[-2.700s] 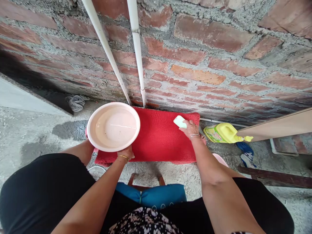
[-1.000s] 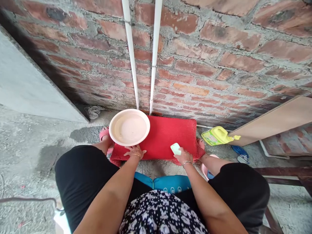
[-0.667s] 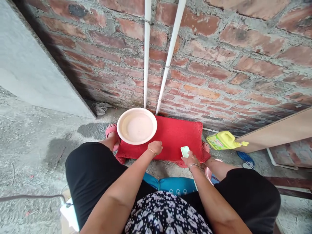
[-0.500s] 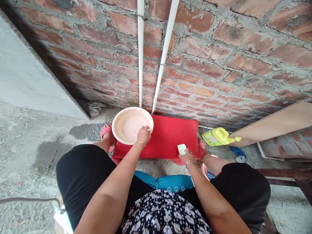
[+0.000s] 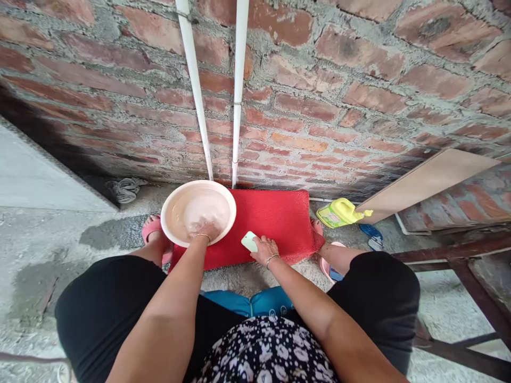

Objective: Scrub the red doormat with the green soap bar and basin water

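Observation:
My left hand (image 5: 205, 231) is dipped into the water of a round cream-coloured basin (image 5: 166, 205), near its front rim. The fingers look spread, though the water and ripples blur them. The basin rests on the left part of a red mat (image 5: 271, 213), whose surface is raised off the floor. My right hand (image 5: 265, 250), with a bracelet at the wrist, grips a pale green bar of soap (image 5: 249, 241) above the front middle of the mat. The bar's left part shows; the fingers and thumb cover its right end.
A brick wall (image 5: 295, 114) with two white pipes (image 5: 239, 96) rises behind the mat. At right are a yellow jug (image 5: 337, 213), a board (image 5: 431, 186), blue slippers (image 5: 371, 235) and a pink tub (image 5: 325, 270). A grey rag (image 5: 125, 189) lies at left.
My left hand has gone from the basin's right rim down into the water, which now ripples. My right hand has carried the soap left toward the basin. The view has shifted right.

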Available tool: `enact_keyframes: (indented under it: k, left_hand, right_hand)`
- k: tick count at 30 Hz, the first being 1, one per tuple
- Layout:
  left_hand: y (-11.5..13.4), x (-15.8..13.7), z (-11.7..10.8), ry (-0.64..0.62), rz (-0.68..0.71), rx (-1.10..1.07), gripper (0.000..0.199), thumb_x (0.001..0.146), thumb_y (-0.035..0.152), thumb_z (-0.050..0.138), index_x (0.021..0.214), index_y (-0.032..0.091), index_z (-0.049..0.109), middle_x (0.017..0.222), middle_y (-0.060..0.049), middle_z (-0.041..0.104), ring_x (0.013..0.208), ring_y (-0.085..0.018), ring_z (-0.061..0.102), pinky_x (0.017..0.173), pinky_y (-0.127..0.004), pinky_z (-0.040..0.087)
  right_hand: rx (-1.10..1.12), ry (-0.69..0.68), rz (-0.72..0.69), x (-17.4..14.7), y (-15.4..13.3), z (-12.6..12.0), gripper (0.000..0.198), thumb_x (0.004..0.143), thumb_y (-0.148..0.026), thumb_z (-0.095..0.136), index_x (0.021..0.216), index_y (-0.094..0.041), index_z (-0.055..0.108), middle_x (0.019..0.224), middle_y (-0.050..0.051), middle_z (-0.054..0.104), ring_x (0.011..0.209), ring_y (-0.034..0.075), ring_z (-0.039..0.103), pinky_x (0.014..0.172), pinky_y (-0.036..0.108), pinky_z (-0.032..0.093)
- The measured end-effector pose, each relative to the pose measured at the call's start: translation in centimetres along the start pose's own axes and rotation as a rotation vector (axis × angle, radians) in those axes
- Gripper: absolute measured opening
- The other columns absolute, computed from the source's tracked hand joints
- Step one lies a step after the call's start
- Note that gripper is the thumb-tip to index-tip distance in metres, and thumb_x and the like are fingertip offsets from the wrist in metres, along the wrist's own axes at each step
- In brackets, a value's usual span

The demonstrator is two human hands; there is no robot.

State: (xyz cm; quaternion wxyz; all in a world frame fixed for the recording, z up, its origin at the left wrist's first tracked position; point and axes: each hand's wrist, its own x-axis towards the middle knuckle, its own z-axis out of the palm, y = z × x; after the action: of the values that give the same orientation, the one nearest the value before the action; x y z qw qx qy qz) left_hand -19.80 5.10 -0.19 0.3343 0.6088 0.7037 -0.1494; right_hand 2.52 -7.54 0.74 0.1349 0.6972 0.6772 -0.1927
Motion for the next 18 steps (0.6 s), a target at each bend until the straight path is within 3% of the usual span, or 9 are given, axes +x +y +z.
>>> enact_keyframes:
  k: [5,11,15,18]
  left_hand:
    - [0.3,-0.7,-0.1,-0.043,-0.055,-0.001,0.07,0.077,0.052,0.043,0.143,0.038,0.023,0.156,-0.008,0.0,0.137,-0.046,0.003,0.095,-0.074,0.018]
    - [0.1,-1.5,0.0,-0.036,-0.054,-0.014,0.07,0.079,0.052,0.041,0.144,0.035,0.023,0.156,-0.01,0.003,0.138,-0.045,0.007,0.094,-0.072,0.025]
    - [-0.1,-1.7,-0.1,-0.02,-0.042,-0.005,0.062,0.081,0.046,0.039,0.142,0.036,0.028,0.156,-0.011,0.007,0.137,-0.044,0.012,0.092,-0.072,0.025]
    - [0.0,-1.7,-0.1,-0.008,-0.034,0.019,0.062,0.081,0.048,0.038,0.141,0.035,0.03,0.155,-0.013,0.011,0.136,-0.045,0.016,0.089,-0.072,0.027]
  right_hand:
    - [-0.015,-0.011,0.141,-0.8,3.7,0.2,0.058,0.074,-0.053,0.06,0.125,-0.031,0.046,0.11,0.007,0.053,0.099,0.024,0.053,0.084,0.034,0.033]
    - [0.08,-0.028,0.314,-2.0,7.2,0.7,0.059,0.076,-0.053,0.059,0.127,-0.029,0.044,0.106,0.007,0.053,0.093,0.022,0.056,0.077,0.03,0.036]
    - [0.131,-0.025,0.343,-2.0,6.4,0.0,0.058,0.077,-0.056,0.056,0.126,-0.028,0.045,0.107,0.007,0.053,0.092,0.022,0.056,0.074,0.029,0.037]
    - [0.122,0.004,0.256,-1.8,3.7,-0.5,0.058,0.077,-0.057,0.055,0.127,-0.029,0.045,0.11,0.007,0.052,0.096,0.022,0.055,0.077,0.029,0.037]
